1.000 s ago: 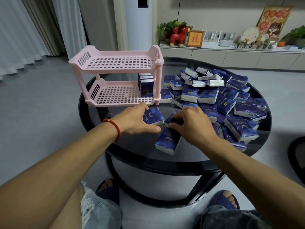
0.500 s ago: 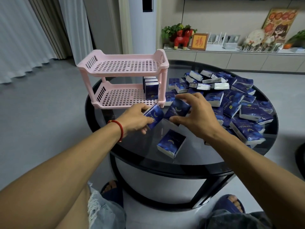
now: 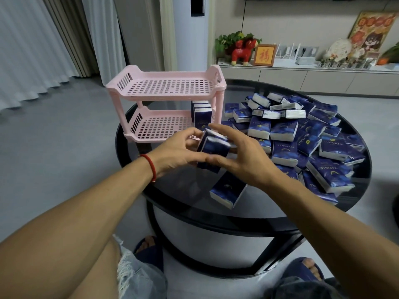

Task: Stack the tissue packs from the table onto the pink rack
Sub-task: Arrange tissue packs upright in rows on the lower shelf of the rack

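We see both hands meeting just above the round glass worktop (image 3: pixel 172 190), in front of the pink rack (image 3: pixel 166 98). The left hand (image 3: pixel 174 154) and the right hand (image 3: pixel 244 156) grip a pair of tissue packs (image 3: pixel 212 145) between them — two blue packs pressed together, fingers curled round them from each side, raised clear of the glass. One loose pack (image 3: pixel 227 192) lies flat on the worktop just beneath the right hand. The pile of tissue packs (image 3: pixel 302 137) spreads over the right half of the worktop. On the rack's lower shelf, at its right end, a few packs (image 3: pixel 201 114) stand upright — the top shelf holds none.
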